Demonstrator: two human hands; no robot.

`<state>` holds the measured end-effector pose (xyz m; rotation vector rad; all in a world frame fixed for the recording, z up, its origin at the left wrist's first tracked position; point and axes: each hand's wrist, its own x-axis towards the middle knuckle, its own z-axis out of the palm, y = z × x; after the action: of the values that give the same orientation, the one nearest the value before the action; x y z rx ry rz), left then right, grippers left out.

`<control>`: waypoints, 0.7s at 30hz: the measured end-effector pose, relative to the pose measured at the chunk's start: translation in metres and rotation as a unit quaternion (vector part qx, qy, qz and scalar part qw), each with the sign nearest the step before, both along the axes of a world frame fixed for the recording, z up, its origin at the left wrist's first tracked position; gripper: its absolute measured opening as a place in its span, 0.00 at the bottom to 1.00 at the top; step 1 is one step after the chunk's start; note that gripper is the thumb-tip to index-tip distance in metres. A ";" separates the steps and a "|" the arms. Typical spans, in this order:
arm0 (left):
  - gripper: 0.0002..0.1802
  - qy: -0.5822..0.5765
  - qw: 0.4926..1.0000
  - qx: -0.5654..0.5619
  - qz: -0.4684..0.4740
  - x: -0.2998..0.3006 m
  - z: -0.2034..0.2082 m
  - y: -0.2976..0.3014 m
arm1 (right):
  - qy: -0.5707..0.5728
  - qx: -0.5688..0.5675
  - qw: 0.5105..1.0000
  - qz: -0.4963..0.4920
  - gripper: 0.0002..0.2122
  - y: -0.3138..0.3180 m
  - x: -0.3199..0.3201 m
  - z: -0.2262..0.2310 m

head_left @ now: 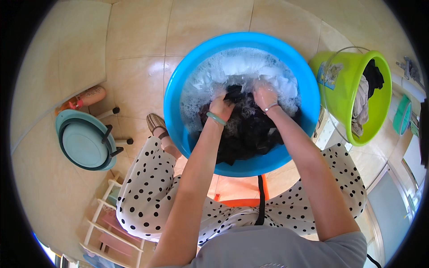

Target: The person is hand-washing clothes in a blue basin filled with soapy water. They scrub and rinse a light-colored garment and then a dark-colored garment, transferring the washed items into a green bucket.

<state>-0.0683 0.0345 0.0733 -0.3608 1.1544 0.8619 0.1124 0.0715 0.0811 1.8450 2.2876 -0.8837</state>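
Note:
A round blue basin (178, 129) stands on the tiled floor in front of me, holding soapy water, a white cloth (241, 67) at the far side and a dark wet garment (250, 134) toward me. My left hand (221, 106), with a green bangle at the wrist, is closed on a fold of the dark garment. Close beside it, my right hand (264, 96), wearing a thin silver bracelet, grips the same garment in the suds. Both sets of fingers are partly under foam.
A lime green bucket (380, 107) with clothes in it stands at the right. At the left lie a teal stool (85, 143) on its side and an orange bottle (85, 98). A white rack (107, 223) sits at lower left. My knees in spotted fabric flank the basin.

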 end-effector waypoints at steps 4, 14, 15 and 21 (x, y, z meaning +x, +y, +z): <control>0.21 -0.071 0.992 0.087 0.057 0.017 0.019 0.009 | 0.214 0.134 0.961 -0.112 0.04 -0.008 -0.038 0.028; 0.21 -0.193 0.961 0.180 0.079 0.030 0.078 -0.011 | 0.276 0.164 0.947 0.008 0.11 -0.051 -0.076 0.158; 0.21 -0.275 0.922 0.249 0.112 0.033 0.081 -0.015 | 0.284 0.176 0.942 -0.013 0.11 -0.044 -0.077 0.152; 0.15 0.236 0.971 -0.030 0.024 0.058 0.112 -0.005 | 0.127 0.111 0.978 -0.126 0.11 -0.003 -0.035 0.069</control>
<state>-0.0105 0.0293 0.1858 -0.2373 1.6188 0.9870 0.0777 0.0680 0.1501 2.2784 2.4208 -0.9837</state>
